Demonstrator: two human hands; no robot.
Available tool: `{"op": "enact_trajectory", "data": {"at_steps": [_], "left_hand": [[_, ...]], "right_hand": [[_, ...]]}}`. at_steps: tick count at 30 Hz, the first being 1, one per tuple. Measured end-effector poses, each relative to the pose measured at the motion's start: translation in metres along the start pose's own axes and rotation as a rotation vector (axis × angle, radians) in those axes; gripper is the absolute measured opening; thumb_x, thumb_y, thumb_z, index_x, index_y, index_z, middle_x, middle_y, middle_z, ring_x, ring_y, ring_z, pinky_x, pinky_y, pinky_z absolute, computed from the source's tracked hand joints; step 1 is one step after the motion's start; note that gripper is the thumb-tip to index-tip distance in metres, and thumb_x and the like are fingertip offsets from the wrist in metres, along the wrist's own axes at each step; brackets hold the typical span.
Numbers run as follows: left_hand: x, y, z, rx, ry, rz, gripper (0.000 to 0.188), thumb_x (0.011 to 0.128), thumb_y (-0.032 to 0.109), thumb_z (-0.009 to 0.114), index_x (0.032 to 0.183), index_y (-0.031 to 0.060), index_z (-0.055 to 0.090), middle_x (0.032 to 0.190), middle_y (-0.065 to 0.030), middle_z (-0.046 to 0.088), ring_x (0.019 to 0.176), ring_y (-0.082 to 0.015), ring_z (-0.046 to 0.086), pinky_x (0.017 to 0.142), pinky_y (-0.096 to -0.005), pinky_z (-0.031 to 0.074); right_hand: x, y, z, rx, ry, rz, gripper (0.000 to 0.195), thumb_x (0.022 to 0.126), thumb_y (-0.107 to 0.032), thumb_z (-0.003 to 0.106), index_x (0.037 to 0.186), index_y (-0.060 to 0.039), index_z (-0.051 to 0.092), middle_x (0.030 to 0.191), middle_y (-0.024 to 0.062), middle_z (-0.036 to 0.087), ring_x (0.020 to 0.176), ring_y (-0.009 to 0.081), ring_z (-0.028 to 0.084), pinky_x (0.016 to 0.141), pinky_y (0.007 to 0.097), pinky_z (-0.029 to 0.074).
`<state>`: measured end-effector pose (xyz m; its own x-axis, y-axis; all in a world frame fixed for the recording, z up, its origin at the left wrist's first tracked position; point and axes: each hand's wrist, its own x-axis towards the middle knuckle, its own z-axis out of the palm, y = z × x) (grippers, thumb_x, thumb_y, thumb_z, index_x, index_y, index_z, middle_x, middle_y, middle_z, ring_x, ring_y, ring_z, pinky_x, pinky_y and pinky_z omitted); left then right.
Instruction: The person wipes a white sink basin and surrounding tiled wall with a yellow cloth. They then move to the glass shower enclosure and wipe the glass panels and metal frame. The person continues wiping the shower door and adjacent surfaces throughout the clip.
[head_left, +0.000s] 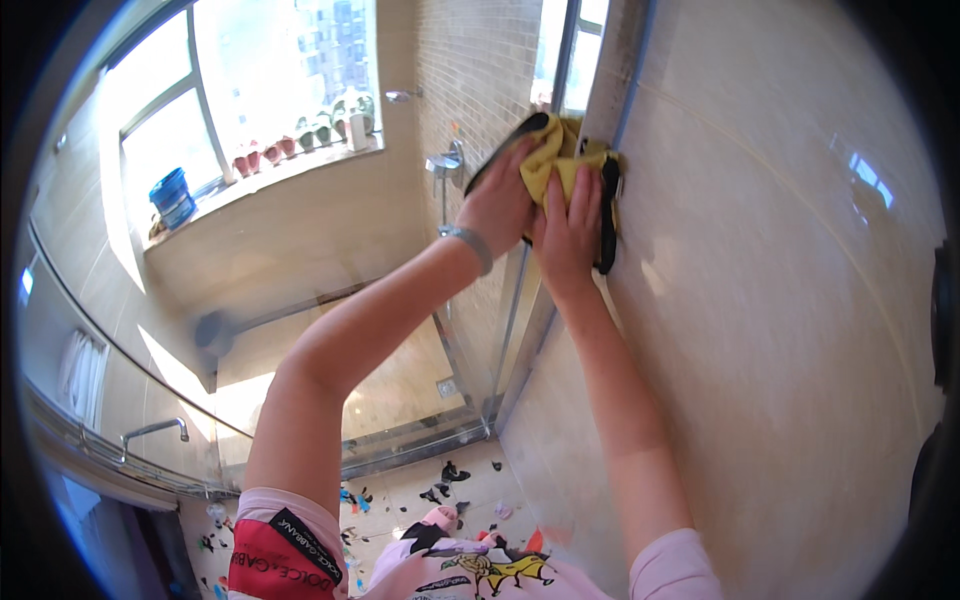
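Note:
A yellow cloth with black edging is pressed against the metal frame at the edge of the glass shower enclosure. My left hand grips the cloth's left side, its fingertips partly hidden in the folds. My right hand lies on the lower right part, fingers spread upward over the fabric. Both hands are close together at the upper middle of the view. A grey band circles my left wrist.
Tiled wall fills the right side. Behind the glass are a shower mixer, a floor drain and a sill holding a blue bucket and several small pots. Coloured scraps litter the floor by my feet.

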<state>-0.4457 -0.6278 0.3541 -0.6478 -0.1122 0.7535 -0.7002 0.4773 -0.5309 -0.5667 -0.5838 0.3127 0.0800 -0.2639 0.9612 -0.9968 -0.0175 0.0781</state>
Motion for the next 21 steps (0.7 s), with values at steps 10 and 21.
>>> {"op": "enact_trajectory", "data": {"at_steps": [10, 21], "left_hand": [[-0.035, 0.014, 0.021, 0.124, 0.021, 0.098, 0.054, 0.084, 0.032, 0.046, 0.133, 0.0102, 0.047, 0.146, -0.0064, 0.034, 0.140, -0.0278, 0.019, 0.114, -0.0393, 0.008], [-0.019, -0.031, -0.002, 0.174, 0.063, 0.087, 0.053, 0.086, 0.027, 0.043, 0.137, 0.0114, 0.042, 0.148, -0.0062, 0.031, 0.141, -0.0292, 0.016, 0.112, -0.0410, 0.010]], "right_hand": [[-0.024, -0.013, -0.024, 0.093, -0.002, -0.012, 0.029, 0.083, -0.004, 0.053, 0.112, -0.0014, 0.055, 0.125, 0.0235, 0.042, 0.116, 0.0438, 0.040, 0.099, 0.0501, 0.034], [-0.008, -0.022, -0.032, 0.162, 0.053, 0.138, 0.024, 0.080, 0.002, 0.054, 0.103, 0.0007, 0.056, 0.105, 0.0148, 0.052, 0.100, 0.0352, 0.046, 0.090, 0.0435, 0.038]]}}
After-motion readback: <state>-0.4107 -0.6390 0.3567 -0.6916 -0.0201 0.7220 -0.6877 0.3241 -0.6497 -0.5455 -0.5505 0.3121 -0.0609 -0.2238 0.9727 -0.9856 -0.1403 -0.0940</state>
